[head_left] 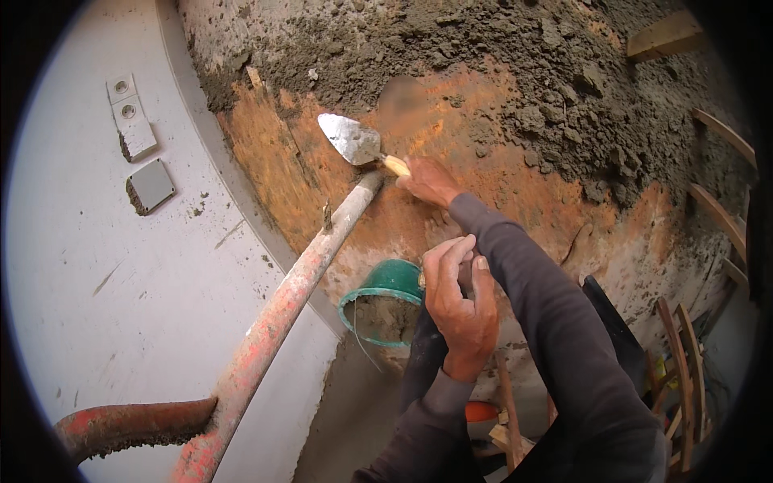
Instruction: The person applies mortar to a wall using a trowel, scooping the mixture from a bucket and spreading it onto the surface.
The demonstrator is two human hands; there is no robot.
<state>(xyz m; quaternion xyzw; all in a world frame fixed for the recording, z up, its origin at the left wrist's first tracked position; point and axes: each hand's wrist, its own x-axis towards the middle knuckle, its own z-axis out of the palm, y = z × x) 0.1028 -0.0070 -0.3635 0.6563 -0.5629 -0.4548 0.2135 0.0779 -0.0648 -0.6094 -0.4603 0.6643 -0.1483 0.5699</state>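
Note:
My right hand point(431, 182) is closed round the pale handle of a pointing trowel point(349, 138). Its blade, whitish and wet-looking, points to the far left over an orange-brown, board-like surface point(459, 105). Nearer to me, my left hand point(463, 310) is raised beside the right forearm, with fingers loosely bent and the thumb apart; I see nothing in it. Just left of that hand a green bucket point(394, 276) lies tilted, grey mortar inside its mouth. Crumbly grey mortar point(523, 121) is spread over the far and right part of the surface.
A paint-worn red and white metal pole point(282, 306) slants up from the lower left, ending near the trowel. At left is a white wall point(193, 274) with sockets point(129, 113) and a grey box point(151, 185). Wooden pieces point(688, 378) stand at right.

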